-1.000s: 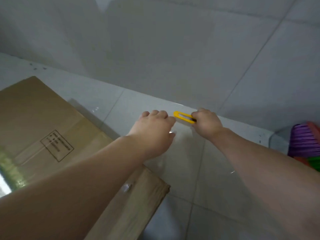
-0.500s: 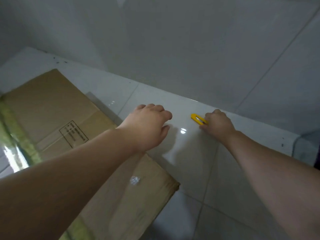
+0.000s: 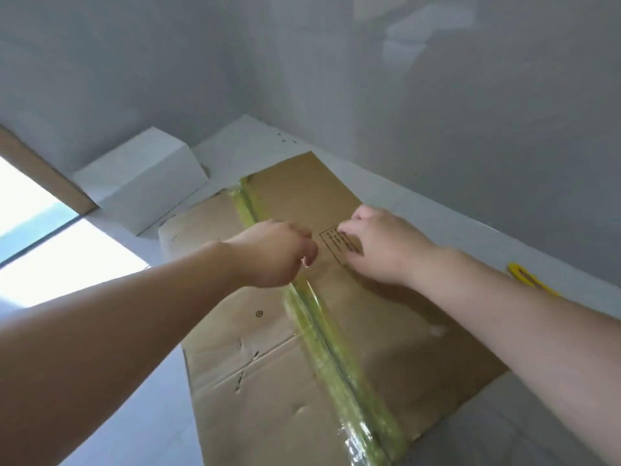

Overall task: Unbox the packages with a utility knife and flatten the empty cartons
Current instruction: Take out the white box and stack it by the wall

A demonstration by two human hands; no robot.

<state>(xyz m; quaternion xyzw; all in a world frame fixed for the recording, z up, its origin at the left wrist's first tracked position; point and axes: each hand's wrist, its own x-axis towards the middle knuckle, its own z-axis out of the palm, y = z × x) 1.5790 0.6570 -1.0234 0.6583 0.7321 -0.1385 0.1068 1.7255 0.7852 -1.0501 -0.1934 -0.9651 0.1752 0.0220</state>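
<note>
A brown carton lies on the white tiled floor, with a strip of yellowish clear tape along its centre seam. My left hand hovers over the seam near the far end with its fingers curled under; the back of the hand hides what they touch. To its right, my right hand rests with bent fingers on the right flap beside a printed black label. The yellow utility knife lies on the floor by the wall, right of my right forearm, and neither hand holds it.
A white box stands against the wall behind the carton on the left. Grey walls meet in a corner behind the carton. Bright light falls on the floor at left, beside a brown frame.
My right hand has let go of the yellow knife, which now lies on the floor. Both hands have moved left onto the carton's top, and my view has swung left.
</note>
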